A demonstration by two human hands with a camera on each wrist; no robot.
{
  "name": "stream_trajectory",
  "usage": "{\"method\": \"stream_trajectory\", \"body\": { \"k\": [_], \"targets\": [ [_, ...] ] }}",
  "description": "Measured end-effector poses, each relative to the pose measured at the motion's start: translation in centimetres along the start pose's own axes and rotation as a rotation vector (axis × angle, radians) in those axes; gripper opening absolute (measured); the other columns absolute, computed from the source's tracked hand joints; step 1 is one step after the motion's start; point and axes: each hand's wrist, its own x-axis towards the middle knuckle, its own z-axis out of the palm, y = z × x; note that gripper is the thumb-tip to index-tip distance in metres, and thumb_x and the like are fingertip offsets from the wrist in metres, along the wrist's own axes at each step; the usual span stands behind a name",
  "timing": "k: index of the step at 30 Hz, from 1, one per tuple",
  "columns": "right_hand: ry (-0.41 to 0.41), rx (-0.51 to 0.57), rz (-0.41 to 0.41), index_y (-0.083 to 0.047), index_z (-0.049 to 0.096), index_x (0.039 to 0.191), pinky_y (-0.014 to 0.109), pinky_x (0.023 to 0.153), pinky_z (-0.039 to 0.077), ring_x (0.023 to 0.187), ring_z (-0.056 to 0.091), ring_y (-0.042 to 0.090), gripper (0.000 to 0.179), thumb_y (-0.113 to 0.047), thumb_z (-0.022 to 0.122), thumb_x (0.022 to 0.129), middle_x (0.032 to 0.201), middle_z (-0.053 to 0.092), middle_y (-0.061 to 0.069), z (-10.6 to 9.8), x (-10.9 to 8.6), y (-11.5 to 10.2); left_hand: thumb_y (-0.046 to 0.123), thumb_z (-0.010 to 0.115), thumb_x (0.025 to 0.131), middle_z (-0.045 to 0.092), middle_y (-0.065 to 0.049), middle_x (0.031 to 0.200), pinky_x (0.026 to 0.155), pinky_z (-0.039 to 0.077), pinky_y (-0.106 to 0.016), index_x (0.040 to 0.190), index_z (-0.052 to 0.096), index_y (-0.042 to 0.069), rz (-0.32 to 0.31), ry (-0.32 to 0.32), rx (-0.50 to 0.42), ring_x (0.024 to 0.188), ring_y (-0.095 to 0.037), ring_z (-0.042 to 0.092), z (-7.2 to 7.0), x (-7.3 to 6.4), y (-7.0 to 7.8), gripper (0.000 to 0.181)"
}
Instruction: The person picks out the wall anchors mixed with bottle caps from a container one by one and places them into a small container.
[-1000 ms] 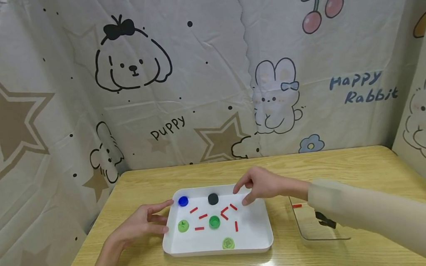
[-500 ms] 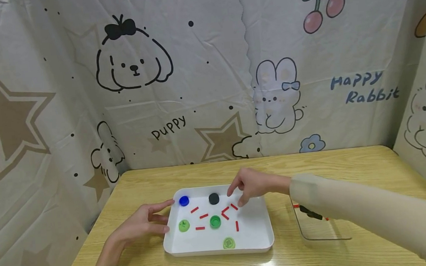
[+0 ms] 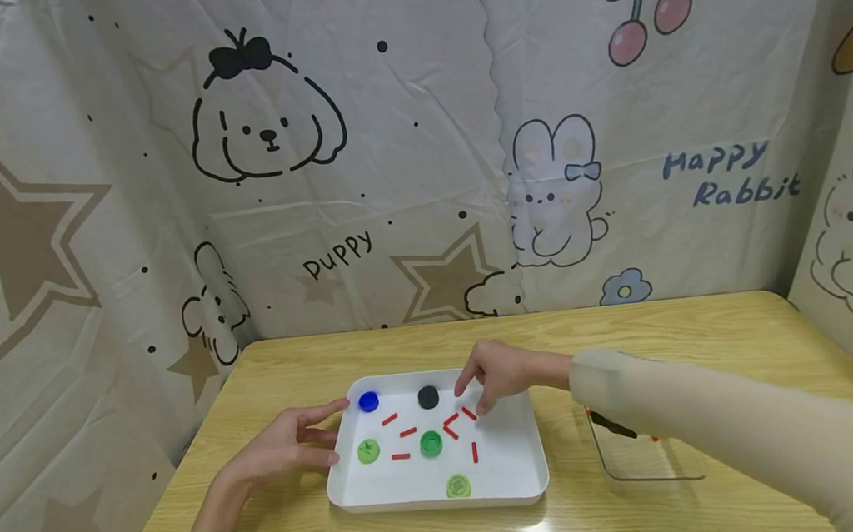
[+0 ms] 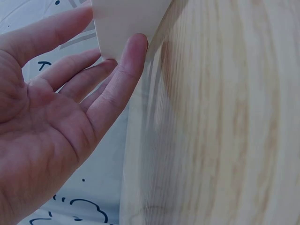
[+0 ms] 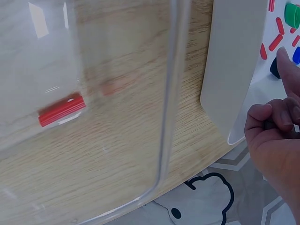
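A white tray (image 3: 510, 472) holds several short red sticks (image 3: 401, 457) and several round caps. My left hand (image 3: 282, 443) rests against the tray's left side, fingertips touching its wall; in the left wrist view the fingers (image 4: 115, 89) are spread and fairly straight. Over the tray's back right part hovers my right hand (image 3: 502, 368), index finger and thumb apart, the other fingers curled in. Just below its thumb lies a slanted red stick (image 3: 469, 414), beside two red sticks that form a V. I see nothing between index finger and thumb.
Caps in the tray are blue (image 3: 368, 402), black (image 3: 428, 397), green (image 3: 430, 443) and light green (image 3: 368, 451). Right of it, a clear container (image 3: 654, 477) with a red stick (image 5: 62, 111) stands partly under my right sleeve. A printed cloth (image 3: 419, 175) hangs behind the table.
My right hand has moved left and slightly down over the tray, toward the slanted red stick, then nearly stopped. The left hand stays on the tray's side.
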Motion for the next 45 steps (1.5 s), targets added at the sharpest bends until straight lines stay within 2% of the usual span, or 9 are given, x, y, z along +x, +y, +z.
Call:
{"method": "stream_trajectory", "body": {
  "k": [10,19,27,32,45],
  "targets": [
    [-0.014,-0.004,-0.01,-0.003,0.083,0.11,0.021,0.054,0.031,0.054,0.032,0.008,0.032,0.004,0.089,0.08,0.054,0.035,-0.006,0.4,0.6,0.3,0.007,0.08,0.091,0.034,-0.028,0.164,0.101,0.055,-0.047,0.16,0.04,-0.002,0.0,-0.001,0.01,0.128,-0.042,0.062,0.0,0.0,0.0,0.08],
    [-0.023,-0.009,0.04,-0.006,0.084,0.107,0.02,0.054,0.033,0.054,0.036,0.007,0.032,0.006,0.089,0.078,0.054,0.039,-0.006,1.1,0.8,0.4,0.007,0.08,0.091,0.034,-0.027,0.165,0.102,0.054,-0.048,0.16,0.041,-0.001,-0.003,0.003,0.017,0.129,-0.042,0.061,0.0,0.1,0.0,0.08],
    [0.004,-0.006,0.084,-0.006,0.085,0.104,0.022,0.056,0.036,0.058,0.04,0.01,0.03,0.011,0.086,0.079,0.06,0.046,-0.003,1.4,0.8,0.1,0.007,0.08,0.091,0.033,-0.028,0.165,0.1,0.055,-0.046,0.159,0.04,-0.003,-0.003,0.0,0.002,0.13,-0.043,0.061,0.1,0.1,0.0,0.08],
    [0.018,-0.026,0.084,-0.007,0.086,0.101,0.022,0.056,0.037,0.059,0.042,0.01,0.029,0.011,0.088,0.077,0.061,0.051,-0.003,1.7,0.9,0.2,0.006,0.08,0.091,0.033,-0.028,0.165,0.1,0.056,-0.046,0.159,0.04,-0.003,-0.004,-0.001,-0.005,0.13,-0.043,0.061,0.1,0.1,0.0,0.08],
    [0.043,-0.046,0.081,-0.01,0.086,0.1,0.024,0.057,0.037,0.059,0.043,0.01,0.028,0.007,0.089,0.078,0.059,0.052,-0.004,2.3,1.0,0.4,0.007,0.08,0.09,0.035,-0.027,0.164,0.101,0.055,-0.048,0.159,0.041,-0.002,-0.014,0.006,0.001,0.13,-0.043,0.061,0.0,0.1,-0.1,0.08]
  ]
}}
